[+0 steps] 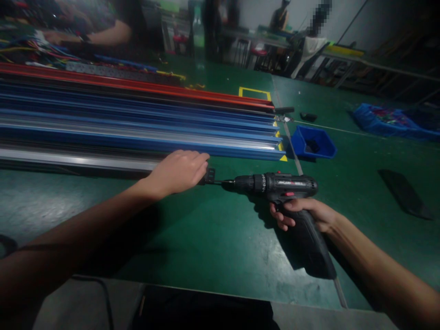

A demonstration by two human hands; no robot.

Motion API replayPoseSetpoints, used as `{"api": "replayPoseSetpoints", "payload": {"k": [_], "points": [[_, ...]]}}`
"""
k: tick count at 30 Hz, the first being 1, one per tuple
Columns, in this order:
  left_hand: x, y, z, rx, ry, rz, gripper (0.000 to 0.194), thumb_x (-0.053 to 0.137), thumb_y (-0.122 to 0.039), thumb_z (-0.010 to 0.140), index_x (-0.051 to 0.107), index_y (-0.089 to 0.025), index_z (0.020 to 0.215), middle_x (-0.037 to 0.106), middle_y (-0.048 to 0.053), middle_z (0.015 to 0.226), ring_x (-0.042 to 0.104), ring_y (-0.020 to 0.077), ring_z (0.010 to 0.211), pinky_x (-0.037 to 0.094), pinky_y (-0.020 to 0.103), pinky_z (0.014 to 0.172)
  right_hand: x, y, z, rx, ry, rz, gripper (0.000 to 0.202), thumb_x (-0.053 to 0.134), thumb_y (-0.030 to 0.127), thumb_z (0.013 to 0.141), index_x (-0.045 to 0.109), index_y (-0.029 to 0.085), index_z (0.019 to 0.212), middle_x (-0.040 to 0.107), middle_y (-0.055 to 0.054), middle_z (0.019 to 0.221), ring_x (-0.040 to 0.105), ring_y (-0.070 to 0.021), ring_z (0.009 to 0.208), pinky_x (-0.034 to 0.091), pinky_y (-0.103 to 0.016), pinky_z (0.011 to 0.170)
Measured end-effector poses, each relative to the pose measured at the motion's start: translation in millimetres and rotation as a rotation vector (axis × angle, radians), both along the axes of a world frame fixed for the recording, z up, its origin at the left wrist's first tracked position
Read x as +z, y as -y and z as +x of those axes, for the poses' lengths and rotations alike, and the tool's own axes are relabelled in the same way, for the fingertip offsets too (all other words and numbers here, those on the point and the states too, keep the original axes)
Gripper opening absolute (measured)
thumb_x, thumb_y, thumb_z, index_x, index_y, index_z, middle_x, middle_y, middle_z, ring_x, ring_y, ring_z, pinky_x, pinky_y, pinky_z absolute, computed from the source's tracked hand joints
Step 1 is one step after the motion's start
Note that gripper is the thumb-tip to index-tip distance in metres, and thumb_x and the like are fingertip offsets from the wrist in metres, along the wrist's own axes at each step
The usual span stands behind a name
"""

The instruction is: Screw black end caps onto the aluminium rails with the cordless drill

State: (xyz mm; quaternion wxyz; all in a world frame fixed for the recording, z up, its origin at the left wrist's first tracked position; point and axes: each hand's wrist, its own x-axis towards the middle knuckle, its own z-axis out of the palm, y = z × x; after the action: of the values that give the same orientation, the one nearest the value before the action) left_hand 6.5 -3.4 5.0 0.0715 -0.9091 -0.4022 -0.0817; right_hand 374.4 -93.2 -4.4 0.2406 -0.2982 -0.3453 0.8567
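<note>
My right hand [302,213] is wrapped round the grip of a black power drill [288,185], which lies level and points left. The drill's bit reaches a small black end piece [210,175] at the right end of a dark and silver metal profile [85,160]. My left hand [178,172] is closed over that end of the profile, fingers together, holding it. Behind it, several blue profiles [220,145] and a red profile [206,95] lie side by side on the green table [213,247].
A blue bin [314,142] stands right of the profile ends, with larger blue trays [395,120] beyond. A flat black object [405,193] lies at the right. Coloured wires [51,50] and a person's arm [110,34] are at the back left.
</note>
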Motion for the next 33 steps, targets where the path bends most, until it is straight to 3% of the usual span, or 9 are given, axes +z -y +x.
{"api": "replayPoseSetpoints", "payload": {"k": [33], "points": [[0.2,0.1,-0.3,-0.007,-0.011,0.007,0.045,0.029,-0.031,0.105,0.065,-0.012,0.124,0.075,0.016,0.105,0.072,0.0291,0.095,0.054,0.043,0.084,0.7,0.8,-1.0,-0.002,0.000,-0.027,0.023,0.073,0.023,0.090,0.074,0.005,0.104,0.069,-0.007,0.088,0.060,-0.0075,0.062,0.059,-0.025,0.072]]}}
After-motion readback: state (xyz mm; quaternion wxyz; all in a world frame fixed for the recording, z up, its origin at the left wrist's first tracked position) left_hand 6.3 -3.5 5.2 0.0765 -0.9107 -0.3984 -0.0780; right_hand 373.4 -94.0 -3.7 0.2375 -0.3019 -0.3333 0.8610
